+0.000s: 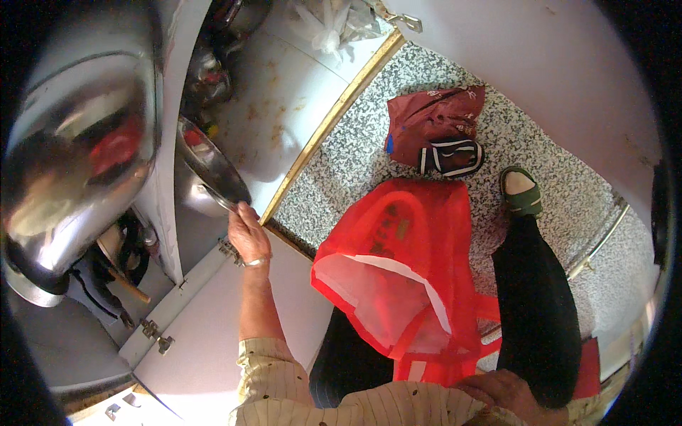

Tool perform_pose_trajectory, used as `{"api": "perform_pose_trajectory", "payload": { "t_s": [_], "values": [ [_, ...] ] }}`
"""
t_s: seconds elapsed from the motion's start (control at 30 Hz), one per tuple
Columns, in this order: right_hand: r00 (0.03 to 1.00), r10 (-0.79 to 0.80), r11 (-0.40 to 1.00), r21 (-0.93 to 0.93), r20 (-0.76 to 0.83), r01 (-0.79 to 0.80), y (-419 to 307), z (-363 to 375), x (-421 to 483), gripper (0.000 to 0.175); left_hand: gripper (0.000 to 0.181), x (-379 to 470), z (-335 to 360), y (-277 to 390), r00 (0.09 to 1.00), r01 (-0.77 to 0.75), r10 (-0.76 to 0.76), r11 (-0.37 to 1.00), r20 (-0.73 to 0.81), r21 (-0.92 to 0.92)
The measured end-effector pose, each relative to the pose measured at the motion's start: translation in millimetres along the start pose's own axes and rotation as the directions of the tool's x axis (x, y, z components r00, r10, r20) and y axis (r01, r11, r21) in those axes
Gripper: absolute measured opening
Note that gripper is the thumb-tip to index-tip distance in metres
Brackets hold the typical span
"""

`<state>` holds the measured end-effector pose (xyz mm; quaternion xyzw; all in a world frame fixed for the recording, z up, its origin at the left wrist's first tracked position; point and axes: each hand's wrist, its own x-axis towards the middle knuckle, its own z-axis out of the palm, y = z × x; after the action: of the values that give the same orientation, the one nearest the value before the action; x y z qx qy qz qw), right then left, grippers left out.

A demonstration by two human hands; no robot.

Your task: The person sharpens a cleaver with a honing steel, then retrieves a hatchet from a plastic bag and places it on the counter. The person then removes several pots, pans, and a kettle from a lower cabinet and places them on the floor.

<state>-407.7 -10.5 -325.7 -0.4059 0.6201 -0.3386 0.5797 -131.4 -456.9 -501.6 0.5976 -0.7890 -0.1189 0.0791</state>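
Observation:
My left hand (249, 234), with a bracelet at the wrist, grips the rim of a shiny metal basin (216, 165). The basin is tilted inside an open floor-level cabinet. A red fabric bag (394, 229) with dark printing leans between my legs, its pale-lined mouth facing me. At the bag's near edge, my right hand (503, 391) has its fingers curled against the bag's handle end; my sleeve and the picture's edge hide part of that hand. Beyond the red bag, a maroon bag (434, 120) and a small black pouch with white trim (453, 157) lie on the floor.
A cabinet door (224, 314) stands open on hinges below my left arm. Left of the divider (170, 160) hangs a steel sink bowl (85, 133). Tied plastic bags (327, 37) sit deep in the cabinet. My green-shod foot (522, 190) rests on the speckled floor (341, 175).

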Motion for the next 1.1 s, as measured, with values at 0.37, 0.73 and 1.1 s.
{"api": "perform_pose_trajectory", "payload": {
  "t_s": [0.37, 0.73, 1.1],
  "values": [
    [0.988, -0.033, 0.993, -0.111, 0.152, 0.050, -3, -8, 0, 0.056, 0.017, -135, 4, -110, 0.904, -0.281, 0.110, 0.881, 0.412, 0.382],
    [0.976, -0.046, 0.970, -0.224, 0.211, 0.094, 1, 2, 0, 0.053, 0.031, -86, 88, -121, 0.777, -0.116, -0.314, 0.780, 0.546, 0.615],
    [0.987, -0.061, 0.972, -0.215, 0.147, 0.092, 9, 9, -3, 0.055, 0.042, -119, 134, -176, 0.505, -0.256, -0.412, 0.768, 0.758, 0.587]
  ]
}}
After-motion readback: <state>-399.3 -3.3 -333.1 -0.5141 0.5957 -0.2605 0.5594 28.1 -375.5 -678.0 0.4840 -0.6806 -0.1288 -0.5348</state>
